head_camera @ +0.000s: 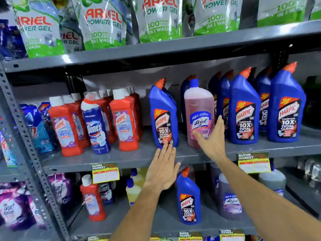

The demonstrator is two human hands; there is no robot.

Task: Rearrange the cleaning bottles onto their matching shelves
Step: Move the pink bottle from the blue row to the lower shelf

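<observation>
On the grey middle shelf [121, 159] a pink Lizol bottle [198, 105] with a blue cap stands among blue Harpic bottles. My right hand [211, 140] is open at its front, fingers spread across the lower label, thumb on the left, not closed round it. A lone blue Harpic bottle [163, 115] stands left of it. My left hand [162, 169] is open and flat, fingertips at that bottle's base. To the left, one blue Domex bottle [95, 124] stands among red Harpic bathroom cleaners [66, 126]. A row of blue Harpic bottles [245, 110] fills the right.
The lower shelf holds a blue Harpic bottle [188, 199], a red Harpic bottle [93, 200], a purple Lizol bottle [229, 199] and purple Surf pouches [15, 207]. Ariel pouches [104, 23] line the top shelf. A perforated steel upright [26, 136] stands at left. Price tags [105, 173] hang on shelf edges.
</observation>
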